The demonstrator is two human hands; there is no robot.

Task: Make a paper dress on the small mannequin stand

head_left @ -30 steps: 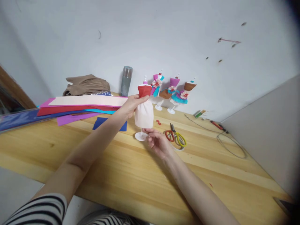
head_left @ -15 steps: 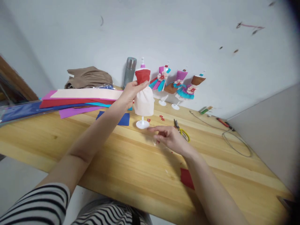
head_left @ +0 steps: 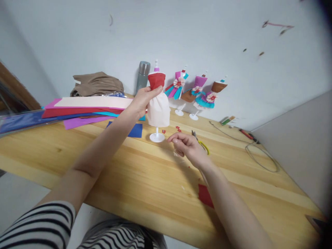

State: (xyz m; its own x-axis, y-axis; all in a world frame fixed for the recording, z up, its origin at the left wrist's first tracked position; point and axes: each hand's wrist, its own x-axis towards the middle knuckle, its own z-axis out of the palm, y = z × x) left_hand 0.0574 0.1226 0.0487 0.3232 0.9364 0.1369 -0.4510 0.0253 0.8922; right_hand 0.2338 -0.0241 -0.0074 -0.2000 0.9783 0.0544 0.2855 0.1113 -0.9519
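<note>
My left hand is closed round the waist of a small white mannequin, whose round base stands on the table. It wears a red strapless top and a gathered cream skirt; my thumb lies across the waist. Low to the right of the base is my right hand, its fingers curled and the thumb drawn near the index finger; whether anything is between them I cannot make out. Small red flower shapes lie behind it, beside yellow-handled scissors that it partly hides.
Three dressed mannequins stand along the wall. A metal flask and brown cloth are at the back left, behind stacked coloured sheets. A red piece lies near my right forearm, and a cable at the right.
My right hand has drawn its fingers in and lifted slightly away from the mannequin's base. The left hand keeps its grip at the waist. The view has shifted slightly.
</note>
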